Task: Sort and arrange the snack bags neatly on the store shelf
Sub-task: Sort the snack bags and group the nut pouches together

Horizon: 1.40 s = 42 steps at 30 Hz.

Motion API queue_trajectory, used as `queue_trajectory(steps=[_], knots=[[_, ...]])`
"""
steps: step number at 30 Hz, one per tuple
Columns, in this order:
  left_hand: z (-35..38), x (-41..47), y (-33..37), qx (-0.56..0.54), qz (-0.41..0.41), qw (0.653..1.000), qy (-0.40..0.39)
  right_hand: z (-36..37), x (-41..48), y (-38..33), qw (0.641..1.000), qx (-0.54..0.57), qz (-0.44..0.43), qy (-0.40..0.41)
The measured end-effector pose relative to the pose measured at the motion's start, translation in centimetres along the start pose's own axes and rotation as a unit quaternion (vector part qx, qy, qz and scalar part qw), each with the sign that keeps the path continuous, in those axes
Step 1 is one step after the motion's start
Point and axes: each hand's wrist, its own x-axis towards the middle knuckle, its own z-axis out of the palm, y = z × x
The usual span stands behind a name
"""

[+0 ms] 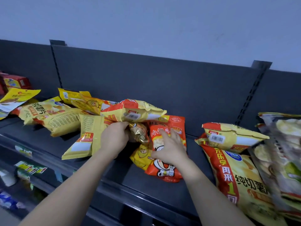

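Observation:
A loose heap of snack bags lies on the dark shelf (pixel 162 190). My left hand (pixel 114 137) grips the lower edge of a yellow and red chip bag (pixel 135 111), lifting it over a crumpled gold bag (pixel 140 132). My right hand (pixel 167 149) rests with spread fingers on an orange bag with a cartoon face (pixel 166 170). A small yellow bag (pixel 141 155) peeks out from under the orange one. A yellow bag (pixel 86 137) lies just left of my left hand.
More yellow bags (pixel 48 115) pile up at the left, with red boxes (pixel 16 82) behind them. At the right lie large chip bags (pixel 236 176) and a pale stack (pixel 280 152). Lower shelves with price tags (pixel 31 168) show at bottom left.

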Motion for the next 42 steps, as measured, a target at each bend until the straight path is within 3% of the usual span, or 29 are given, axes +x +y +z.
queue_trajectory(steps=[9,16,21,25,26,28,30,31,35,42], knots=[[-2.3,0.8,-0.9,-0.163,0.061,0.985,0.004,-0.5,-3.0,-0.5,0.958,0.205,0.114,0.167],[-4.6,0.3,0.3,-0.354,0.072,0.932,0.001,-1.2,-6.3,-1.8,0.93,0.237,0.164,0.228],[-4.1,-1.0,0.6,-0.418,0.069,0.905,0.025,-1.8,-7.4,-1.8,0.934,0.212,0.173,0.231],[-3.7,-2.3,1.6,-0.41,0.117,0.904,0.028,-1.8,-7.4,-1.9,0.954,0.197,0.168,0.151],[-3.2,-2.6,1.9,-0.384,0.147,0.911,0.012,-2.1,-7.6,-1.8,0.956,0.187,0.158,0.163],[-1.9,-3.3,2.3,-0.304,0.198,0.931,-0.03,-3.2,-8.0,-1.3,0.946,0.121,0.131,0.272],[-0.9,-3.7,2.7,-0.246,0.23,0.94,-0.059,-4.5,-8.3,-0.2,0.92,-0.015,0.103,0.377],[-0.7,-3.8,3.0,-0.234,0.233,0.942,-0.066,-5.1,-8.2,0.6,0.912,-0.08,0.108,0.388],[-0.7,-3.8,3.4,-0.205,0.235,0.947,-0.082,-7.1,-7.2,3.7,0.923,-0.218,0.205,0.242],[-3.3,-4.3,5.0,-0.14,0.304,0.933,-0.136,-7.2,-6.0,7.1,0.914,-0.252,0.273,0.162]])
